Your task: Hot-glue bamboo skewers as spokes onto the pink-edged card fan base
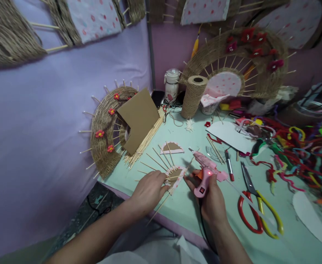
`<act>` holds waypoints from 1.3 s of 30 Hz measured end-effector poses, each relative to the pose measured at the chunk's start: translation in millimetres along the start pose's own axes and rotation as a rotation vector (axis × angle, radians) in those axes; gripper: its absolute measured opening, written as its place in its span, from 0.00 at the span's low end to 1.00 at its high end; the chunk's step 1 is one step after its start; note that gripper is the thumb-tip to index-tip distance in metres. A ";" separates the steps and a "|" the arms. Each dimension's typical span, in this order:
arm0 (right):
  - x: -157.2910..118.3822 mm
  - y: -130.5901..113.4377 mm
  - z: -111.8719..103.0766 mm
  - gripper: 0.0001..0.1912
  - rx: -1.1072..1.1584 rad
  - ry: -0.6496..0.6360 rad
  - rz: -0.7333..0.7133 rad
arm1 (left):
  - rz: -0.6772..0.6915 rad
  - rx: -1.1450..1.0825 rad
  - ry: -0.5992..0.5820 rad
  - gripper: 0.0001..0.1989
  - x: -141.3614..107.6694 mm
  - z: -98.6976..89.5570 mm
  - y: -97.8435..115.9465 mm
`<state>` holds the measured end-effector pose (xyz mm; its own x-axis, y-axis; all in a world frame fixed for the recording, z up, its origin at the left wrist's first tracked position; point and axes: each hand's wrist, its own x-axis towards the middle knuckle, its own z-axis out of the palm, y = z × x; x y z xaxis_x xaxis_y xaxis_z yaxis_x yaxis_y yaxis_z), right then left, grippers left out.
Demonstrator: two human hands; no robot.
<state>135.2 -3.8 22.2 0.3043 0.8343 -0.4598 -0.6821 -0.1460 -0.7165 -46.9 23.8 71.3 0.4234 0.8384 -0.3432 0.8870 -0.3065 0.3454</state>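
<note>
In my right hand (211, 196) is a pink hot glue gun (204, 167) with a small red light glowing on it; its nozzle points up and left, and a clear glue stick trails from its back. My left hand (150, 189) is closed around thin wooden sticks at the left edge of a half-round cardboard piece (179, 178) with a dotted cloth rim. Several sticks (155, 161) fan out from that piece to the left and upward. Fingers of my right hand reach near its right edge. Just behind lies a second half-round cardboard piece (172, 148).
Large scissors (251, 190) and a marker (229, 167) lie to the right, near a heap of coloured pipe cleaners (295, 154). Behind stand a twine spool (194, 96) and a jar (172, 86). At left, a twine-wrapped arch (102, 150) leans beside cut cardboard (141, 121) and a stick bundle (147, 141).
</note>
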 end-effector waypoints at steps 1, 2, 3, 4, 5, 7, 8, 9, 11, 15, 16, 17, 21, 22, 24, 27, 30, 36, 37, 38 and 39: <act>0.2 0.1 -0.2 0.29 0.000 0.000 -0.001 | 0.001 -0.001 -0.001 0.11 0.2 0.5 -0.2; 0.1 0.2 -0.2 0.29 -0.001 -0.001 -0.005 | 0.003 -0.005 -0.001 0.11 0.3 1.0 -0.5; 0.0 0.2 -0.3 0.28 -0.003 -0.007 -0.011 | 0.006 -0.010 0.001 0.11 0.3 1.6 -0.7; -0.1 0.2 -0.3 0.28 -0.007 -0.015 -0.017 | 0.010 -0.017 0.003 0.11 0.4 2.0 -1.0; -0.3 0.1 -0.4 0.28 -0.012 -0.021 -0.020 | 0.014 -0.024 0.006 0.11 0.5 2.4 -1.2; -0.2 0.2 -0.7 0.29 -0.022 -0.025 -0.019 | 0.022 -0.038 0.011 0.11 1.2 3.2 -1.8; 0.1 0.3 -1.1 0.29 -0.027 -0.025 -0.016 | 0.024 -0.041 0.013 0.11 1.7 3.6 -2.1; 0.5 0.4 -1.4 0.29 -0.031 -0.023 -0.014 | 0.026 -0.043 0.013 0.11 2.2 4.0 -2.5; 1.8 0.5 -1.8 0.29 -0.037 -0.022 -0.018 | 0.029 -0.044 0.017 0.11 3.2 4.8 -3.0; 4.0 -0.6 -0.8 0.29 -0.023 -0.008 -0.019 | 0.025 -0.056 0.030 0.10 4.3 6.2 -2.9; 4.1 -1.5 -0.5 0.29 -0.021 -0.001 -0.017 | 0.025 -0.061 0.032 0.10 4.3 6.1 -3.0; 4.0 -2.6 -0.6 0.29 -0.024 0.004 -0.016 | 0.024 -0.070 0.036 0.10 4.1 5.7 -3.2; -0.1 -10.1 -9.2 0.29 -0.122 0.013 -0.035 | 0.031 -0.204 0.090 0.11 2.6 -0.3 -8.3; -2.3 -12.8 -13.7 0.31 -0.183 0.022 -0.031 | 0.032 -0.267 0.120 0.12 2.6 -3.0 -10.6; -8.2 -19.3 -23.9 0.33 -0.367 0.046 -0.006 | 0.037 -0.422 0.196 0.15 3.6 -9.2 -15.8; -19.5 -30.1 -35.1 0.36 -0.710 0.017 -0.025 | 0.045 -0.669 0.297 0.19 8.3 -19.4 -22.3; -30.1 -38.4 -34.8 0.38 -0.991 -0.063 -0.089 | 0.041 -0.769 0.384 0.19 15.9 -28.0 -26.5; -36.4 -38.2 -22.0 0.36 -1.196 -0.145 -0.109 | -0.016 -0.987 0.357 0.20 30.7 -37.8 -38.8; -35.7 -37.1 -21.0 0.35 -1.212 -0.155 -0.123 | -0.015 -1.063 0.350 0.21 32.1 -40.0 -42.1; -34.8 -36.0 -20.3 0.35 -1.227 -0.164 -0.134 | -0.015 -1.132 0.360 0.21 33.1 -42.6 -45.6; -33.7 -34.9 -19.7 0.34 -1.241 -0.169 -0.146 | -0.017 -1.186 0.380 0.21 33.6 -45.5 -49.1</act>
<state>161.9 -37.3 52.4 0.1726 0.9289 -0.3277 0.4607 -0.3702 -0.8067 -84.6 87.5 82.6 0.1584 0.9760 -0.1493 0.0946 0.1355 0.9862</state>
